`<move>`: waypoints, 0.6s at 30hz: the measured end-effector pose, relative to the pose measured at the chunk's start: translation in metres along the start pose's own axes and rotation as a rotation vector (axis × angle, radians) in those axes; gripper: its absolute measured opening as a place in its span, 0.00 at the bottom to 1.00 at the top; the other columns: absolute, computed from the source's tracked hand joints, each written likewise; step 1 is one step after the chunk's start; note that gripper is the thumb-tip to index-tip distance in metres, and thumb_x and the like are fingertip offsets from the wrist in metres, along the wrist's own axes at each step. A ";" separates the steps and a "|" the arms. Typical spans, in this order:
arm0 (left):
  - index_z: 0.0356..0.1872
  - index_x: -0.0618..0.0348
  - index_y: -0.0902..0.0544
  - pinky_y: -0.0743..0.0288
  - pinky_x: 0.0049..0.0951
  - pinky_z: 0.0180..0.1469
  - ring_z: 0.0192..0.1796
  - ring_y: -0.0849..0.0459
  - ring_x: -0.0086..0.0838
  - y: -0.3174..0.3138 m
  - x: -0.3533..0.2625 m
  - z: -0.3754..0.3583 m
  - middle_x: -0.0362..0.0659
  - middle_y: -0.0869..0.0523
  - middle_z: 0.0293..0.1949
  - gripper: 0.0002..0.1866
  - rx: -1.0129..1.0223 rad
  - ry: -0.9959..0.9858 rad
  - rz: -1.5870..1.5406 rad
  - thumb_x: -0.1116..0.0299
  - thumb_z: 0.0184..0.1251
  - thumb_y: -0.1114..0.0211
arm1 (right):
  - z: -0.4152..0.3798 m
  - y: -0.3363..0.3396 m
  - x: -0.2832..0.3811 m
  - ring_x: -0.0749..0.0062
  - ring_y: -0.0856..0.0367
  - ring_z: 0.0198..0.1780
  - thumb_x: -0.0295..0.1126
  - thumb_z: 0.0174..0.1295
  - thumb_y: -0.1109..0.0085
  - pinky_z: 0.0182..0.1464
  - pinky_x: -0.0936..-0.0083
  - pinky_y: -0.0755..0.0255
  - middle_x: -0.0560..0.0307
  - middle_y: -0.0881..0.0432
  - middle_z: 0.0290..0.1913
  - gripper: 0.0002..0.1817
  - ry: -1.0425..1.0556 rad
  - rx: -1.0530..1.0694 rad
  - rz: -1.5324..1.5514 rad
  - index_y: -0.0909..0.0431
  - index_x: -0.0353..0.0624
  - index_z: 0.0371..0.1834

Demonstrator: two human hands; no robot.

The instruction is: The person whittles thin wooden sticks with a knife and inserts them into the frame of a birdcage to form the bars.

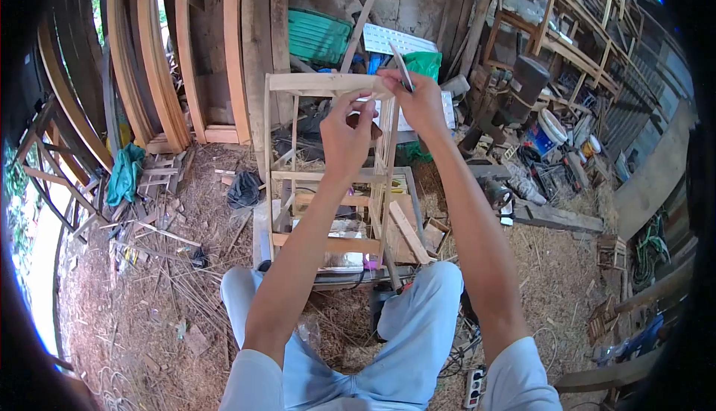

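Note:
A pale wooden frame [328, 83] with slats and crossbars, like a small chair or rack, stands upright before my knees. My right hand [420, 101] is at its top right corner, fingers closed around a thin grey blade-like tool [401, 66] that points up and left. Just left of that corner, my left hand [347, 135] is raised with curled fingers, thumb and fingertips drawn together close to the top rail. Whatever sits between those fingertips is too small to make out. Lower crossbars [328, 245] of the frame show below my forearms.
Under the frame is a low table [261, 236] with wood pieces. Curved door frames [156, 60] lean at the back left. A green corrugated bin [317, 36] stands behind. Clutter and a paint bucket [552, 124] lie right. A power strip [473, 388] rests on the shavings-covered floor.

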State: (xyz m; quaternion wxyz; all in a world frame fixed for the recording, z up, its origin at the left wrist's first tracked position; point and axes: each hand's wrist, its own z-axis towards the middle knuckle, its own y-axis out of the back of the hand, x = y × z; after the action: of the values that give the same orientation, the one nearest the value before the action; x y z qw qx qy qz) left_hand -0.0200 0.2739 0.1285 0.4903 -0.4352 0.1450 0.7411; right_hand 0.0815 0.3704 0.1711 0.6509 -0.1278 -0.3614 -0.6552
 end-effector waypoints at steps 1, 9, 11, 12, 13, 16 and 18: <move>0.51 0.61 0.19 0.25 0.20 0.23 0.23 0.18 0.21 0.001 0.003 0.003 0.43 0.17 0.33 0.13 0.005 0.019 0.002 0.72 0.67 0.39 | 0.008 -0.005 -0.005 0.75 0.25 0.25 0.33 0.58 0.34 0.31 0.73 0.31 0.53 0.17 0.24 0.09 -0.048 0.018 0.078 0.14 0.44 0.40; 0.56 0.58 0.21 0.24 0.21 0.22 0.21 0.20 0.21 0.004 0.027 0.028 0.40 0.20 0.31 0.15 0.096 0.133 -0.010 0.72 0.71 0.44 | 0.038 -0.018 -0.019 0.82 0.28 0.24 0.32 0.61 0.39 0.26 0.77 0.35 0.62 0.18 0.25 0.09 -0.051 0.082 -0.013 0.15 0.42 0.42; 0.56 0.57 0.21 0.25 0.20 0.22 0.21 0.21 0.21 0.006 0.029 0.031 0.38 0.21 0.31 0.15 0.117 0.154 -0.065 0.71 0.72 0.46 | 0.043 -0.018 -0.019 0.81 0.27 0.23 0.31 0.62 0.40 0.26 0.77 0.33 0.62 0.18 0.25 0.10 -0.133 0.112 -0.004 0.15 0.42 0.43; 0.56 0.57 0.21 0.25 0.20 0.22 0.21 0.21 0.21 0.007 0.031 0.033 0.38 0.21 0.31 0.15 0.121 0.155 -0.064 0.71 0.72 0.46 | 0.047 -0.018 -0.022 0.80 0.26 0.22 0.31 0.62 0.41 0.26 0.77 0.31 0.61 0.18 0.26 0.10 -0.206 0.143 0.001 0.16 0.42 0.44; 0.57 0.57 0.21 0.25 0.20 0.22 0.21 0.21 0.21 0.007 0.034 0.035 0.38 0.21 0.31 0.15 0.121 0.139 -0.059 0.71 0.72 0.45 | 0.051 -0.018 -0.028 0.80 0.26 0.22 0.31 0.62 0.41 0.26 0.77 0.31 0.61 0.18 0.26 0.10 -0.209 0.142 0.001 0.16 0.42 0.44; 0.56 0.57 0.20 0.25 0.20 0.22 0.21 0.22 0.21 0.007 0.036 0.038 0.38 0.21 0.31 0.15 0.111 0.146 -0.041 0.71 0.72 0.45 | 0.057 -0.016 -0.034 0.78 0.23 0.25 0.29 0.63 0.44 0.28 0.78 0.27 0.60 0.18 0.31 0.12 -0.375 0.241 0.234 0.18 0.41 0.47; 0.56 0.57 0.20 0.25 0.20 0.22 0.21 0.22 0.21 0.006 0.036 0.040 0.38 0.21 0.31 0.14 0.110 0.169 -0.028 0.71 0.72 0.45 | 0.057 -0.013 -0.037 0.75 0.20 0.37 0.33 0.64 0.44 0.37 0.76 0.27 0.58 0.17 0.39 0.12 -0.395 0.292 0.405 0.19 0.44 0.48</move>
State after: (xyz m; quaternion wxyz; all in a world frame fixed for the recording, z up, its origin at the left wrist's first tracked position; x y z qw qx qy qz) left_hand -0.0501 0.3177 0.1222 0.5097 -0.4705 0.2204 0.6858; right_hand 0.0565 0.4333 0.1839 0.6968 -0.2273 -0.5382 -0.4161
